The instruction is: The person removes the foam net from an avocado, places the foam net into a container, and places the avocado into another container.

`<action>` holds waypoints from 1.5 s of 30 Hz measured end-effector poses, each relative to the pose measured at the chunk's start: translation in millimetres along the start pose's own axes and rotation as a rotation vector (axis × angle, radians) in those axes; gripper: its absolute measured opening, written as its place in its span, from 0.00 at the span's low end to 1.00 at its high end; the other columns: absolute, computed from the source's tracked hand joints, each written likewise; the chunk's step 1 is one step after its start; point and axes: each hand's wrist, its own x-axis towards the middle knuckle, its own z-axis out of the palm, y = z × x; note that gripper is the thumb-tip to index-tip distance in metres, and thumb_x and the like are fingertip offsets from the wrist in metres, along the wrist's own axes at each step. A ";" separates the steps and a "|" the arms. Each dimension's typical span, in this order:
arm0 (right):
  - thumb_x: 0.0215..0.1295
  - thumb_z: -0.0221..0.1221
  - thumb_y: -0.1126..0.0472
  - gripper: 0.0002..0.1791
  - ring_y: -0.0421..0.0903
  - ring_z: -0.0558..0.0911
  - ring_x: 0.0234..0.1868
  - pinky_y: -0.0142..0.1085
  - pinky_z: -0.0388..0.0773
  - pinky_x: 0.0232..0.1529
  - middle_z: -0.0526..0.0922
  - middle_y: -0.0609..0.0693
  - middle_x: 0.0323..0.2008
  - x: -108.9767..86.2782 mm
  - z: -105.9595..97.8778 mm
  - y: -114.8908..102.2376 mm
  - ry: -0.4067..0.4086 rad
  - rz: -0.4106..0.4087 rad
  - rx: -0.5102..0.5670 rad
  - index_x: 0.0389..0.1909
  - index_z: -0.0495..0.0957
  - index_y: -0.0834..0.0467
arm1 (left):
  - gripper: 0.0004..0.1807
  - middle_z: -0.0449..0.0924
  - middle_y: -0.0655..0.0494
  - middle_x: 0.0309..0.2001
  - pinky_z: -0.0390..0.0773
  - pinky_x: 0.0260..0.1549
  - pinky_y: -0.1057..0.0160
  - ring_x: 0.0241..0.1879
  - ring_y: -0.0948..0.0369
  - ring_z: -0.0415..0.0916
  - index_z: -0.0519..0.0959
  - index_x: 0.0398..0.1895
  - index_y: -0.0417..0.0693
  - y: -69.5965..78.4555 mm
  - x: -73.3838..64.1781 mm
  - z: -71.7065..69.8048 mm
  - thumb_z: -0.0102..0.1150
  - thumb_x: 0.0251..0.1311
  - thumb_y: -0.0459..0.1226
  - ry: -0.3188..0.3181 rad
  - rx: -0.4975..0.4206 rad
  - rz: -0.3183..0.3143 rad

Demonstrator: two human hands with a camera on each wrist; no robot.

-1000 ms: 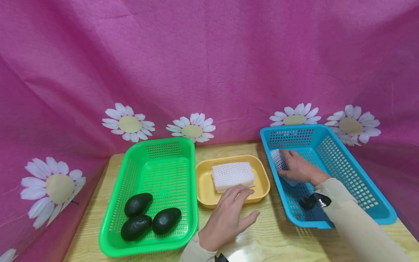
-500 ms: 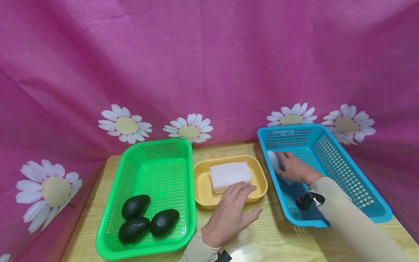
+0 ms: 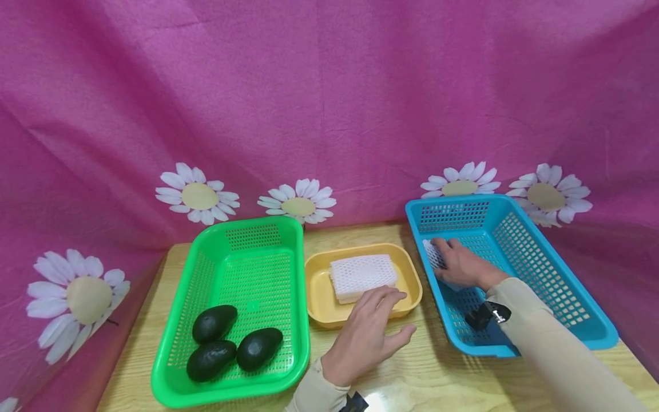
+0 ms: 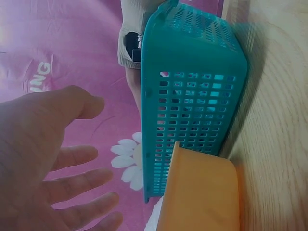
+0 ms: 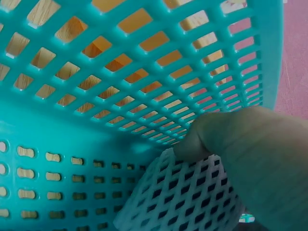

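Note:
My right hand (image 3: 465, 266) reaches into the blue basket (image 3: 561, 274) and grips an avocado in a white foam net (image 3: 433, 254) against the left wall. In the right wrist view the thumb lies on the rim of the foam net (image 5: 178, 192), and dark skin shows through its mesh. My left hand (image 3: 362, 335) hovers at the front edge of the yellow tray (image 3: 319, 297), fingers spread and holding nothing. A stack of white foam nets (image 3: 362, 274) lies in that tray, its front corner partly hidden by the left fingers.
The green basket (image 3: 229, 395) on the left holds three bare dark avocados (image 3: 259, 349) near its front. All the containers stand on a wooden table (image 3: 412, 377). Behind rises a pink curtain (image 3: 329, 114) with daisies.
The right hand has sunk slightly deeper and leftward in the blue basket with the netted avocado, less of which shows now. The left hand has drifted a little right. The head view shifted slightly.

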 end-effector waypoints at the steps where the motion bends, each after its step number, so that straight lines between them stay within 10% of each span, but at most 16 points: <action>1: 0.67 0.61 0.56 0.37 0.69 0.79 0.56 0.65 0.78 0.57 0.73 0.75 0.59 0.5 -0.2 -0.1 -0.001 0.001 -0.001 0.72 0.59 0.65 | 0.26 0.81 0.55 0.61 0.74 0.69 0.60 0.65 0.56 0.77 0.78 0.60 0.50 0.0 0.0 0.0 0.69 0.64 0.50 0.001 0.004 0.000; 30: 0.62 0.67 0.49 0.47 0.70 0.77 0.60 0.64 0.76 0.61 0.73 0.75 0.61 -5.1 -7.0 4.8 -0.010 -0.038 0.014 0.72 0.59 0.72 | 0.26 0.82 0.55 0.60 0.75 0.67 0.61 0.63 0.58 0.78 0.78 0.60 0.50 2.7 -1.0 -4.2 0.68 0.64 0.51 0.024 0.054 0.024; 45: 0.52 0.71 0.47 0.45 0.55 0.78 0.42 0.50 0.80 0.41 0.78 0.65 0.46 -7.8 -17.2 4.3 -0.098 -0.045 -0.030 0.65 0.69 0.70 | 0.25 0.82 0.56 0.59 0.76 0.66 0.60 0.63 0.57 0.78 0.79 0.59 0.50 2.0 -6.2 -4.7 0.68 0.63 0.51 0.028 0.069 0.028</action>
